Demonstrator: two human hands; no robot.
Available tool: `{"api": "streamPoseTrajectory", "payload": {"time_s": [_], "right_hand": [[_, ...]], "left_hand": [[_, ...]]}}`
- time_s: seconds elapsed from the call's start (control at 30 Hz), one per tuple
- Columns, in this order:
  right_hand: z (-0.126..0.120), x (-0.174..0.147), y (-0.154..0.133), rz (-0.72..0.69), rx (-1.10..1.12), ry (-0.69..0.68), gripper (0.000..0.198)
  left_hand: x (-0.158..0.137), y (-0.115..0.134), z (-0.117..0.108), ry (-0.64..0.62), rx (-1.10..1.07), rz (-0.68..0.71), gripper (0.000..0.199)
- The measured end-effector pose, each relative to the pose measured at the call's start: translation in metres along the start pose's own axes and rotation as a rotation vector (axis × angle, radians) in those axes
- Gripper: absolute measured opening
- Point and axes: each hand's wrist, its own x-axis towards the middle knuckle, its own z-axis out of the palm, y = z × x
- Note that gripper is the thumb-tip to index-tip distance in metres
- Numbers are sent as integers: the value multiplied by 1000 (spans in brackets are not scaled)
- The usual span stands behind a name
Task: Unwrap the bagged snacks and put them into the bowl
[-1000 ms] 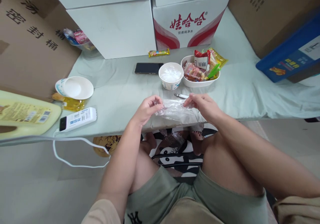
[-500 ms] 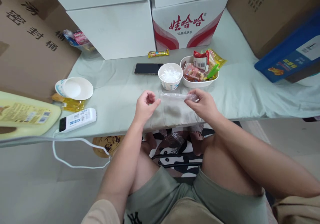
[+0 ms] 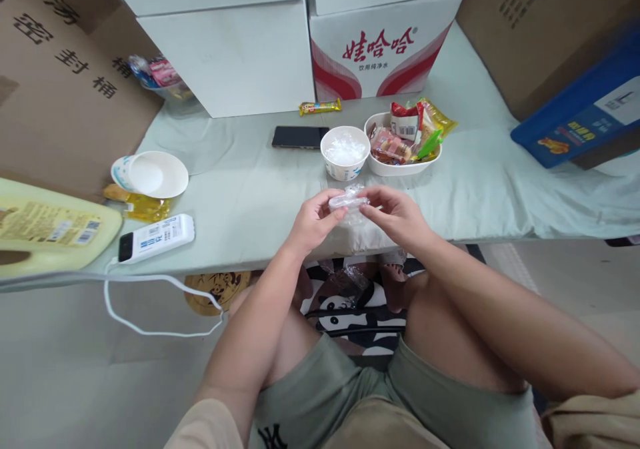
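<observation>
Between my two hands, just above the front part of the cloth-covered surface, is a crumpled piece of clear plastic film [image 3: 349, 201]. My left hand [image 3: 317, 221] pinches its left end between thumb and fingers. On the other side, my right hand [image 3: 393, 214] grips the right end the same way. Right behind the film stands a white paper bowl [image 3: 345, 169] with more crumpled clear plastic inside. Touching or close beside that bowl is a white oval container [image 3: 406, 167] full of packaged snacks.
A dark phone [image 3: 299, 137] and a yellow-wrapped snack bar [image 3: 320, 107] lie behind the bowl. Several white boxes [image 3: 225, 62] line the back. At left are tipped paper bowls [image 3: 173, 174], a white power bank [image 3: 157, 238] with a cable and a yellow jug [image 3: 55, 229]. A blue package [image 3: 575, 115] stands right.
My hands have come closer together. The plastic film, stretched out between them before, is now bunched into a short, compact strip.
</observation>
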Motion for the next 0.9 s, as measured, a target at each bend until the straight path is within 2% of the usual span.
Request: {"api": "streamPoseTrajectory", "payload": {"time_s": [0.07, 0.1, 0.17, 0.23, 0.27, 0.4, 0.47, 0.57, 0.63, 0.7, 0.77, 0.83, 0.9], "right_hand": [[-1, 1, 3, 8, -13, 112, 42], [-1, 1, 4, 12, 19, 101, 46], [0, 0, 5, 41, 93, -21, 44], [1, -3, 4, 69, 108, -113, 37], [1, -4, 3, 71, 93, -114, 37], [-5, 2, -14, -28, -71, 12, 33], [-12, 18, -28, -120, -242, 98, 29], [-24, 59, -40, -262, -551, 237, 29], [-30, 96, -35, -342, -717, 226, 22], [-31, 132, -22, -369, -869, 156, 22], [-27, 165, -7, -284, -973, 17, 30], [-19, 189, 4, -134, -996, -129, 38], [-10, 205, 9, 40, -903, -146, 42]], "left_hand": [[-3, 3, -1, -35, -79, -49, 36], [-4, 5, -1, -63, -119, -73, 36], [-5, 7, -1, -88, -160, -98, 36], [-4, 8, -1, -53, -144, -90, 35], [-3, 8, -1, -17, -130, -76, 35], [1, 11, -7, 88, -108, -66, 31], [2, 14, -10, 107, -96, -86, 24], [3, 16, -14, 124, -76, -92, 17], [5, 16, -15, 117, -56, -79, 16], [7, 15, -16, 100, -32, -60, 16], [7, 14, -17, 82, -20, -45, 16], [7, 14, -17, 68, -27, -37, 15], [7, 14, -18, 55, -42, -33, 15]]}}
